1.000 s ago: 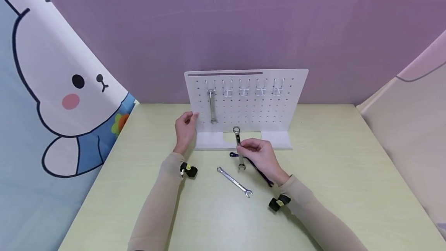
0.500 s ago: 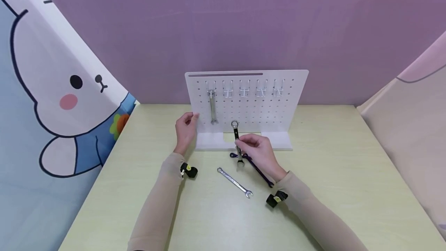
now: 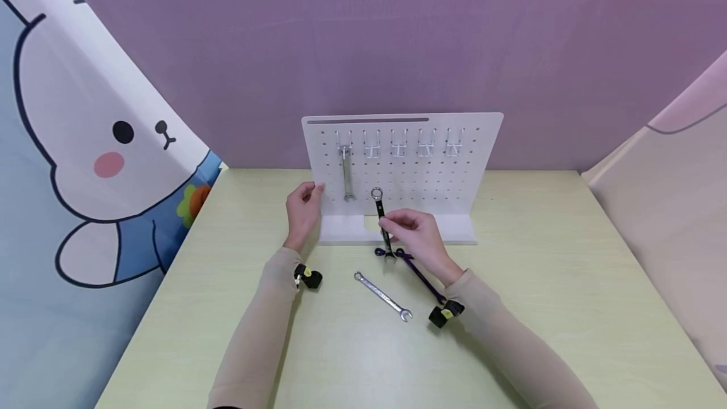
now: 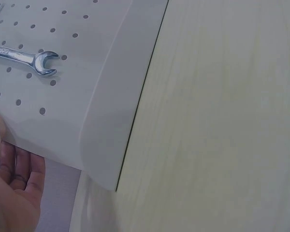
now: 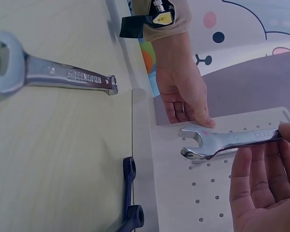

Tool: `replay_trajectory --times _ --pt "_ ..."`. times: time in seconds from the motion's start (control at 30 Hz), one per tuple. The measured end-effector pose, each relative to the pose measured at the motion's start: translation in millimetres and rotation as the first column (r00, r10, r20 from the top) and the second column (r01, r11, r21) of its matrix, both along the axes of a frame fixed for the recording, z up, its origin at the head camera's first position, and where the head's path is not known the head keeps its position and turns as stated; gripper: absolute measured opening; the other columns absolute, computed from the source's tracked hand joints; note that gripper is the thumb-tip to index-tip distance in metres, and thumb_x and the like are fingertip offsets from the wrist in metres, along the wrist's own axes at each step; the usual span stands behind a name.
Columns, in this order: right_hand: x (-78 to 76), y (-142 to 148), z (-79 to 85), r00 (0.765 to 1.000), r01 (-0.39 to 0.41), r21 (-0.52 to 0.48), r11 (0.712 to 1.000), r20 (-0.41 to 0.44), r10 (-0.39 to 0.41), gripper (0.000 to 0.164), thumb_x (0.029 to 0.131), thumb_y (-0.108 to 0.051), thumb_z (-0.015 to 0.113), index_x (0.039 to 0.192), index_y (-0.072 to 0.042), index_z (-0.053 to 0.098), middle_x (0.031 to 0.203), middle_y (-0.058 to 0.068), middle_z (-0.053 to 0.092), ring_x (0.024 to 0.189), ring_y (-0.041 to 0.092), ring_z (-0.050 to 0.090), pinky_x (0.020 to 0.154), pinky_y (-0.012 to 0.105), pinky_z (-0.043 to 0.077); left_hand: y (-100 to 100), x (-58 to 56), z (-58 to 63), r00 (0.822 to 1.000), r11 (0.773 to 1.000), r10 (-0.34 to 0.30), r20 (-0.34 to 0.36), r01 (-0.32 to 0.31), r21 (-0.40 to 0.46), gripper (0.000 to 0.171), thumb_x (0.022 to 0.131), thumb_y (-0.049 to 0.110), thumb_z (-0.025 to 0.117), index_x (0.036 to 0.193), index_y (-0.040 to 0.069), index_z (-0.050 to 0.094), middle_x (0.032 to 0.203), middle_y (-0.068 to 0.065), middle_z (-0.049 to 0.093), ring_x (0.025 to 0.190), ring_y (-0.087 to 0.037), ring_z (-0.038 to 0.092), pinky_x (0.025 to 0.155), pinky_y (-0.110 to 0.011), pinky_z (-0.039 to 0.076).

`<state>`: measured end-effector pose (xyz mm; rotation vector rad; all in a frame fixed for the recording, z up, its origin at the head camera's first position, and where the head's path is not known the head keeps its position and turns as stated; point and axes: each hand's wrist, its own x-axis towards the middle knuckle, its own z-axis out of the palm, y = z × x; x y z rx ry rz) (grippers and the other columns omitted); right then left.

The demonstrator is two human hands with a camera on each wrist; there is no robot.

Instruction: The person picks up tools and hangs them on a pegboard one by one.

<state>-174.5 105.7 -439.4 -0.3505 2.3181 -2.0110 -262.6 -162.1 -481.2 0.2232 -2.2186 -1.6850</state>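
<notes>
My right hand point(image 3: 421, 240) pinches a silver combination wrench point(image 3: 380, 207) by its shank, in front of the pegboard's lower part. The ring end points up and the open end point(image 5: 199, 143) down. My left hand point(image 3: 303, 214) grips the left edge of the white pegboard point(image 3: 409, 182), thumb on the front and fingers behind, as the left wrist view shows. Another silver wrench point(image 3: 347, 175) hangs from the leftmost hook. On the table lie a silver wrench point(image 3: 383, 296) and, partly hidden under my right hand, what look like two dark wrenches point(image 3: 420, 277).
Several wire hooks point(image 3: 399, 147) stick out in a row along the upper board. Its flat foot point(image 3: 343, 231) rests on the pale wooden table point(image 3: 539, 257). A purple cloth wall point(image 3: 397, 36) rises behind, and a printed curtain point(image 3: 113, 207) hangs at the left.
My right hand has carried the wrench up and slightly left, toward the board. My left hand has stayed at the board's edge, and the wrenches on the table have not moved.
</notes>
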Motion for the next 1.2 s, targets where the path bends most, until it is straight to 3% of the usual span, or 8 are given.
replay_trajectory --times 0.27,0.43,0.67,0.83,1.07,1.2 --pt "-2.4 -4.2 7.9 1.0 -0.003 0.016 1.0 0.021 0.003 0.025 0.101 -0.022 0.076 0.117 -0.003 0.077 0.109 0.012 0.078 0.086 0.015 0.072 0.086 0.047 0.064 -0.3 0.8 1.1 1.0 1.0 0.004 0.0 -0.004 0.006 0.024 0.105 0.024 0.07 0.109 0.002 0.077 0.094 -0.011 0.071 0.08 -0.015 0.056 0.069 -0.022 0.043" --pt "-3.7 -7.5 11.0 0.999 0.006 0.004 1.0 0.032 -0.007 0.026 0.101 -0.022 0.076 0.117 -0.002 0.076 0.109 0.013 0.078 0.087 0.015 0.071 0.081 0.036 0.064 -1.0 2.5 2.0 1.0 1.0 0.005 0.002 -0.005 0.009 0.024 0.105 0.024 0.069 0.11 0.001 0.077 0.094 -0.01 0.07 0.081 -0.016 0.056 0.07 -0.023 0.044" --pt "-6.4 -11.1 18.7 1.0 0.005 0.003 1.0 0.022 -0.005 0.028 0.1 -0.023 0.076 0.119 -0.002 0.076 0.11 0.014 0.077 0.087 0.016 0.072 0.084 0.041 0.064 -1.1 3.6 3.0 1.0 1.0 0.007 0.007 -0.007 0.016 0.024 0.105 0.024 0.069 0.111 0.002 0.077 0.094 -0.008 0.07 0.083 -0.017 0.056 0.071 -0.024 0.044" --pt "-8.4 -14.0 22.5 1.0 0.004 -0.001 1.0 0.011 -0.004 0.028 0.101 -0.024 0.076 0.119 -0.003 0.076 0.111 0.013 0.078 0.088 0.016 0.072 0.081 0.031 0.062 -0.9 4.9 4.0 1.0 1.0 0.009 0.011 -0.009 0.012 0.024 0.105 0.025 0.069 0.111 0.003 0.077 0.094 -0.006 0.07 0.083 -0.016 0.056 0.071 -0.024 0.043" --pt "-13.5 -18.4 26.3 1.0 0.011 -0.012 1.0 0.004 -0.011 0.027 0.101 -0.025 0.075 0.117 -0.003 0.076 0.11 0.012 0.077 0.091 0.017 0.071 0.088 0.048 0.063 -0.5 6.7 5.8 1.0 1.0 0.009 0.0 -0.009 0.015 0.024 0.105 0.024 0.07 0.11 0.001 0.077 0.092 -0.006 0.068 0.083 -0.016 0.056 0.071 -0.023 0.043" --pt "-16.4 -19.6 29.0 1.0 0.025 -0.021 0.999 0.011 -0.025 0.029 0.101 -0.026 0.076 0.118 -0.003 0.076 0.11 0.011 0.077 0.091 0.016 0.07 0.088 0.046 0.063 -0.7 8.0 7.5 1.0 1.0 0.009 0.005 -0.009 0.016 0.024 0.105 0.024 0.07 0.111 0.001 0.076 0.093 -0.007 0.068 0.083 -0.016 0.056 0.072 -0.023 0.043"
